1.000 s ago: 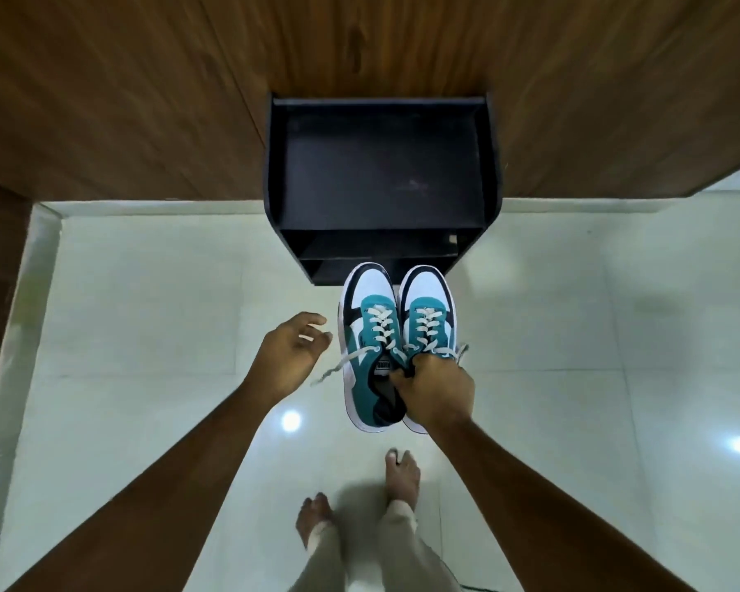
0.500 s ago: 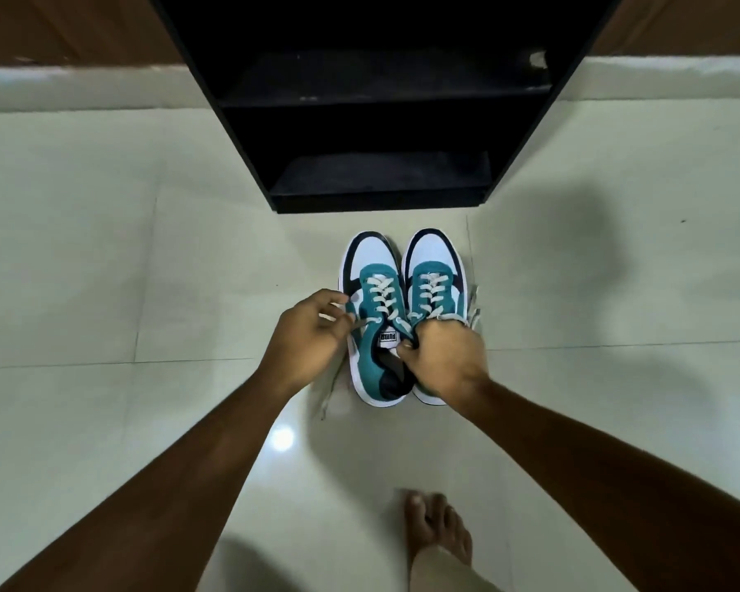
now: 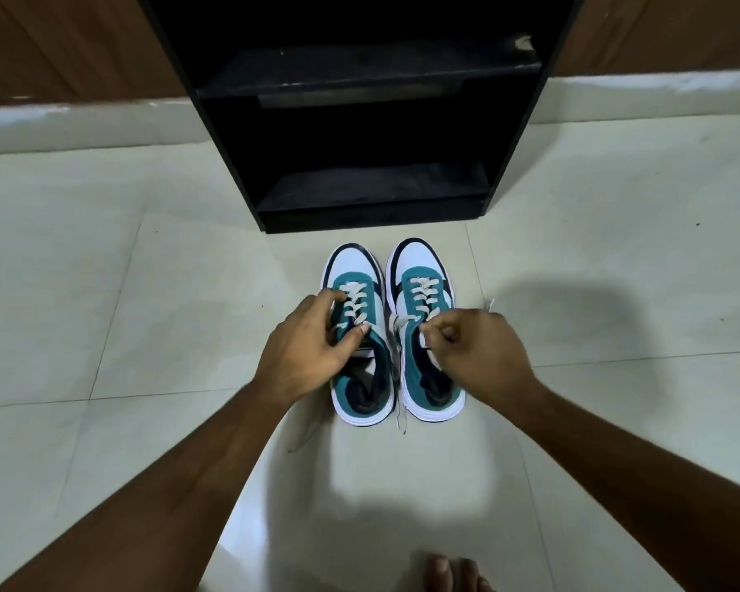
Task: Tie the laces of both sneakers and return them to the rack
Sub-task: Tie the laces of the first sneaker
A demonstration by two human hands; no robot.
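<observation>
sneakers: left sneaker (image 3: 359, 335) and right sneaker (image 3: 428, 335) side by side on floor (image 3: 103, 292), just before rack (image 3: 372, 164), toes toward it | left hand (image 3: 304, 352): curled over left sneaker's laces | right hand (image 3: 475, 352): pinching right sneaker's lace (image 3: 396, 331) | lace ends loose on floor

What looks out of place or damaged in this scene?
The laces of both sneakers are untied and trail loose on the floor tiles. The upper shelf of the black rack has a chipped right corner.
</observation>
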